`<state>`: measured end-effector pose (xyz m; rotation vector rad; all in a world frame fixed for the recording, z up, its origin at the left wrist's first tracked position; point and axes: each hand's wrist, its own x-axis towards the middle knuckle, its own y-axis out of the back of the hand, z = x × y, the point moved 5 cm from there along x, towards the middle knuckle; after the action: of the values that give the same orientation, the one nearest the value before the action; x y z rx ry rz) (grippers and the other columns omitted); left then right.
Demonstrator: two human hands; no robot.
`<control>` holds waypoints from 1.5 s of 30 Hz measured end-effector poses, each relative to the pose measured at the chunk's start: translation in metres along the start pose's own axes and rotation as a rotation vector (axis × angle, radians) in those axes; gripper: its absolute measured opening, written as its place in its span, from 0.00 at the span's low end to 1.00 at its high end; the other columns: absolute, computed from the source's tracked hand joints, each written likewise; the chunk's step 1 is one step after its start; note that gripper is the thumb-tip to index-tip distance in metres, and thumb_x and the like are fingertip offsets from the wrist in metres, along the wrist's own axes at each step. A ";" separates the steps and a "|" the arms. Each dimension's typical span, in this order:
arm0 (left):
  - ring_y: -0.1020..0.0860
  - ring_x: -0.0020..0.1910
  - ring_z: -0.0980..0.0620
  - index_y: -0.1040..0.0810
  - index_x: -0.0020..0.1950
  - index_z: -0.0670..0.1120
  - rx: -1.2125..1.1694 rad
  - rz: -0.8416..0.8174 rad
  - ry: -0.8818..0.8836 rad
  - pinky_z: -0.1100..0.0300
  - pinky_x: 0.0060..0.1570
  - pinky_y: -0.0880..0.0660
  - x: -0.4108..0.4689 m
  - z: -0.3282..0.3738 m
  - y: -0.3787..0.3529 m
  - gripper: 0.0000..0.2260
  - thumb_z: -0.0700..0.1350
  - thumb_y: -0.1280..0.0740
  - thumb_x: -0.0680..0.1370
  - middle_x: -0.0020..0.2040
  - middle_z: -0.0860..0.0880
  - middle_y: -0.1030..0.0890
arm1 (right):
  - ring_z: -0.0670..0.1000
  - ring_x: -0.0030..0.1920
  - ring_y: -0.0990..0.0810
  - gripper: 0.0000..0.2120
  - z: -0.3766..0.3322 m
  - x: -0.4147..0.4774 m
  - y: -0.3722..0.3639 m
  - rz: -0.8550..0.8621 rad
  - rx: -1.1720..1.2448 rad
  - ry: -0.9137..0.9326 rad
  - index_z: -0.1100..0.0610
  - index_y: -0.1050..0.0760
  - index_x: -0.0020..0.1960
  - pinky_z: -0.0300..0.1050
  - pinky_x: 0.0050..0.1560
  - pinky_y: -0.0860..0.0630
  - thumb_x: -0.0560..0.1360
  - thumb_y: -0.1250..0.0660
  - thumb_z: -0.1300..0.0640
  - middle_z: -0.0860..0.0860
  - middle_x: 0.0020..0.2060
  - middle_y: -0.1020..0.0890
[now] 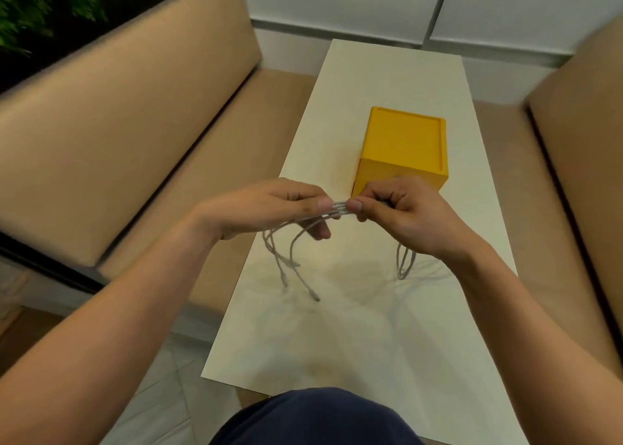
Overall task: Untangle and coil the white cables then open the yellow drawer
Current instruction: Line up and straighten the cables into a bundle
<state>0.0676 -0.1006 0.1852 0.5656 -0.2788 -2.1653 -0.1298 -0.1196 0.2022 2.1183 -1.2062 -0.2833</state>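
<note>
Above the middle of the desk (337, 343), the left hand (269, 208) and right hand (404, 215) meet thumb to thumb, each pinching the bundled white cables (338, 207) with curled fingers. Loose plug ends dangle under the left hand, and a loop hangs under the right. Just beyond the hands, nearer the desk's right edge, stands the yellow drawer unit (403, 141). Beige sofas (135, 124) flank the desk.

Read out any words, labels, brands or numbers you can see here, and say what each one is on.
No readable text.
The yellow drawer box shows plain faces; its front is partly hidden by the right hand.
The white cables are blurred, with no markings legible.
The table bears no print.
</note>
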 end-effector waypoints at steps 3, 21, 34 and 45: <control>0.17 0.52 0.50 0.17 0.53 0.49 0.003 0.007 -0.094 0.56 0.58 0.28 0.008 0.011 -0.008 0.16 0.58 0.39 0.83 0.47 0.48 0.14 | 0.46 0.30 0.32 0.17 -0.001 -0.004 0.004 0.006 0.011 0.003 0.56 0.18 0.40 0.40 0.31 0.38 0.79 0.33 0.44 0.53 0.27 0.26; 0.40 0.30 0.54 0.20 0.41 0.49 -0.046 0.096 -0.145 0.62 0.30 0.42 0.016 0.037 -0.012 0.13 0.50 0.36 0.83 0.32 0.52 0.34 | 0.49 0.38 0.23 0.16 0.017 -0.024 0.008 -0.208 0.288 -0.174 0.52 0.21 0.53 0.45 0.43 0.26 0.82 0.39 0.40 0.52 0.37 0.19; 0.38 0.28 0.58 0.22 0.37 0.46 0.051 0.276 -0.065 0.68 0.28 0.41 0.004 0.036 -0.004 0.15 0.43 0.35 0.84 0.29 0.55 0.33 | 0.42 0.34 0.28 0.11 0.014 -0.028 0.022 -0.009 0.106 -0.060 0.44 0.21 0.46 0.36 0.36 0.32 0.84 0.39 0.51 0.42 0.34 0.21; 0.38 0.30 0.54 0.20 0.37 0.48 0.035 0.285 -0.107 0.65 0.29 0.41 0.003 0.044 -0.014 0.14 0.48 0.33 0.82 0.29 0.56 0.33 | 0.45 0.31 0.26 0.13 0.012 -0.024 0.027 0.185 -0.098 -0.064 0.41 0.25 0.40 0.35 0.31 0.36 0.83 0.35 0.51 0.40 0.30 0.21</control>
<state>0.0346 -0.0946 0.2177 0.4032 -0.4301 -1.9189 -0.1669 -0.1146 0.2074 1.9118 -1.3866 -0.3215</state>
